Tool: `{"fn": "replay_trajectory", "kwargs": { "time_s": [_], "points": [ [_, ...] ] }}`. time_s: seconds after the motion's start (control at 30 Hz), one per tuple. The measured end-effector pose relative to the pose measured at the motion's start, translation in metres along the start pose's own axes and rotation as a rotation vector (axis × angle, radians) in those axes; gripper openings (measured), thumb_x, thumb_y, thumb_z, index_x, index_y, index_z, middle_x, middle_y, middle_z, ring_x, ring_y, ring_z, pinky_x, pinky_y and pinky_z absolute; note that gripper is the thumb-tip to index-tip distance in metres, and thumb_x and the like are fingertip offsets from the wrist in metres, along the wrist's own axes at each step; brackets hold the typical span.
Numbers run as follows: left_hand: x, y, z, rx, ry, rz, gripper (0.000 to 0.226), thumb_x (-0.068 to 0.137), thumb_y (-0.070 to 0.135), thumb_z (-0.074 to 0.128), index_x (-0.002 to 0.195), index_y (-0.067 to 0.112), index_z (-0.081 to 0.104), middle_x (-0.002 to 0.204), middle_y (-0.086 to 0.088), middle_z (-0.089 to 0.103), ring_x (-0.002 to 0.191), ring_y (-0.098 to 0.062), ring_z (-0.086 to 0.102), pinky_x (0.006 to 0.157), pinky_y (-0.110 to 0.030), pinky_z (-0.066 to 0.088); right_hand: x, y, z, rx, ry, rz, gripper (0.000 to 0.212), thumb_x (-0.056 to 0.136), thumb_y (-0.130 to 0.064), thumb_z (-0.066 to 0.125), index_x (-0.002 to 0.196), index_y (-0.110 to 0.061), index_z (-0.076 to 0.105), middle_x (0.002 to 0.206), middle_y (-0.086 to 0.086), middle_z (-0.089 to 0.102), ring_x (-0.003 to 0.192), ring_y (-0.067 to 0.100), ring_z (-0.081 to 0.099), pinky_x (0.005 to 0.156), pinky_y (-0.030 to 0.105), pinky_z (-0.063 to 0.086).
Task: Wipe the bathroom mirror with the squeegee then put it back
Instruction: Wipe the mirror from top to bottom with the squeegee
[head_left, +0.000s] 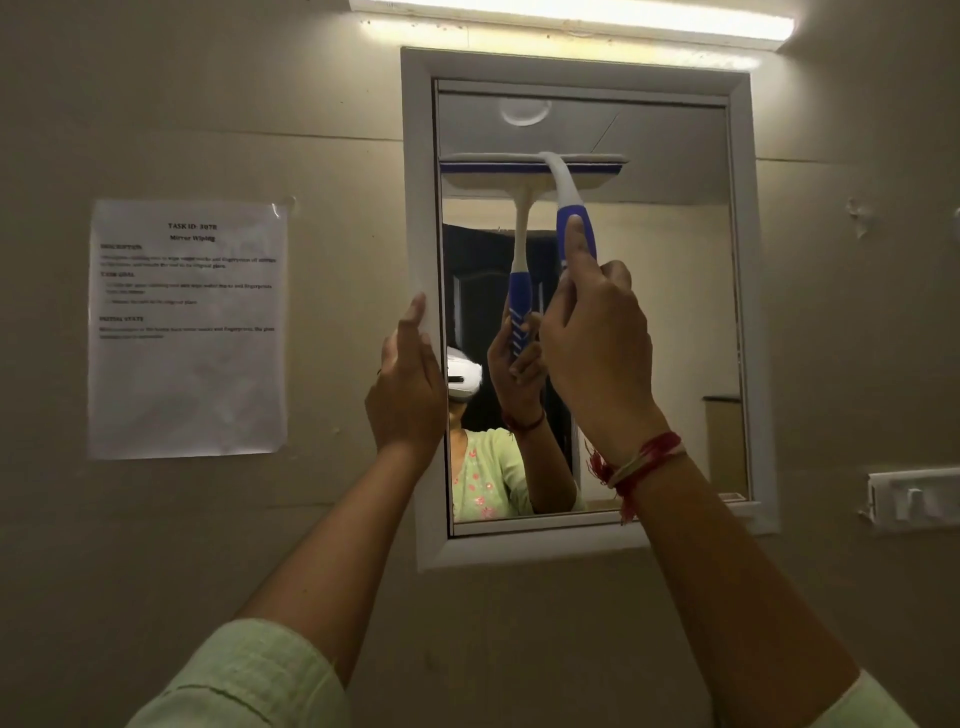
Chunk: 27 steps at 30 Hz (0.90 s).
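A person's right hand (597, 353) grips the squeegee (574, 223) by its blue handle, thumb up.
Its blade lies level against the mirror (649, 312) at 12 o'clock; the left hand (408, 395) rests, fingers straight, on the frame (422, 208) at 9 o'clock.

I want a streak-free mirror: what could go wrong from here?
The squeegee blade spans only part of the mirror, so the right strip could be missed. The right hand grips the handle well below the blade, so uneven pressure may leave streaks. The left hand at the frame could smudge the glass.
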<state>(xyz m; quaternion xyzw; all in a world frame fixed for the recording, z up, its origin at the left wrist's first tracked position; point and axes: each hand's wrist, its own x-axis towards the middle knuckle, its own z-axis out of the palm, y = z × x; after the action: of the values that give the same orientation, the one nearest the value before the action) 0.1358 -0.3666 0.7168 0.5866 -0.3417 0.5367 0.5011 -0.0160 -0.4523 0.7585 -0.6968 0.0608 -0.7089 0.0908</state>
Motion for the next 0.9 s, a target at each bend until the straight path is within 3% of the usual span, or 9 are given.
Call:
{"fn": "replay_trajectory", "kwargs": {
  "time_s": [0.13, 0.43, 0.53, 0.63, 0.9],
  "points": [
    [-0.001, -0.001, 0.000, 0.002, 0.004, 0.008, 0.040, 0.100, 0.024, 0.029, 0.139, 0.022, 0.035, 0.115, -0.015, 0.060, 0.052, -0.010, 0.049, 0.046, -0.010, 0.031, -0.014, 0.005, -0.004, -0.004, -0.010, -0.008, 0.058, 0.094, -0.020, 0.046, 0.146, -0.020, 0.020, 0.111, 0.017, 0.054, 0.090, 0.024, 0.059, 0.078, 0.031, 0.052],
    [-0.001, -0.001, 0.001, 0.027, 0.002, 0.005, 0.040, 0.100, 0.022, 0.030, 0.140, 0.022, 0.034, 0.120, -0.013, 0.059, 0.054, -0.009, 0.049, 0.047, -0.009, 0.029, -0.047, 0.006, -0.014, 0.015, -0.061, 0.022, 0.058, 0.094, -0.020, 0.046, 0.146, -0.021, 0.020, 0.113, 0.017, 0.054, 0.087, 0.022, 0.060, 0.080, 0.029, 0.051],
    [-0.002, -0.001, 0.002, 0.023, 0.005, -0.007, 0.039, 0.100, 0.022, 0.030, 0.139, 0.022, 0.035, 0.122, -0.012, 0.058, 0.055, -0.004, 0.045, 0.047, -0.004, 0.027, -0.059, 0.006, -0.017, 0.022, -0.082, 0.028, 0.058, 0.094, -0.020, 0.045, 0.146, -0.022, 0.018, 0.113, 0.017, 0.053, 0.084, 0.021, 0.059, 0.081, 0.033, 0.055],
    [-0.002, -0.002, 0.002, 0.012, 0.008, -0.023, 0.039, 0.100, 0.021, 0.031, 0.139, 0.023, 0.035, 0.121, -0.012, 0.059, 0.050, 0.004, 0.036, 0.046, -0.002, 0.035, -0.067, 0.007, -0.019, 0.034, -0.092, 0.031, 0.058, 0.095, -0.020, 0.044, 0.146, -0.022, 0.017, 0.108, 0.016, 0.052, 0.076, 0.015, 0.053, 0.076, 0.033, 0.055],
    [0.000, -0.003, 0.002, 0.017, 0.002, -0.009, 0.039, 0.100, 0.021, 0.030, 0.139, 0.021, 0.035, 0.121, -0.011, 0.059, 0.053, 0.002, 0.041, 0.045, -0.003, 0.031, -0.087, 0.009, -0.020, 0.051, -0.095, 0.045, 0.059, 0.094, -0.020, 0.046, 0.146, -0.021, 0.018, 0.103, 0.016, 0.053, 0.074, 0.012, 0.049, 0.074, 0.029, 0.051]
  ]
}}
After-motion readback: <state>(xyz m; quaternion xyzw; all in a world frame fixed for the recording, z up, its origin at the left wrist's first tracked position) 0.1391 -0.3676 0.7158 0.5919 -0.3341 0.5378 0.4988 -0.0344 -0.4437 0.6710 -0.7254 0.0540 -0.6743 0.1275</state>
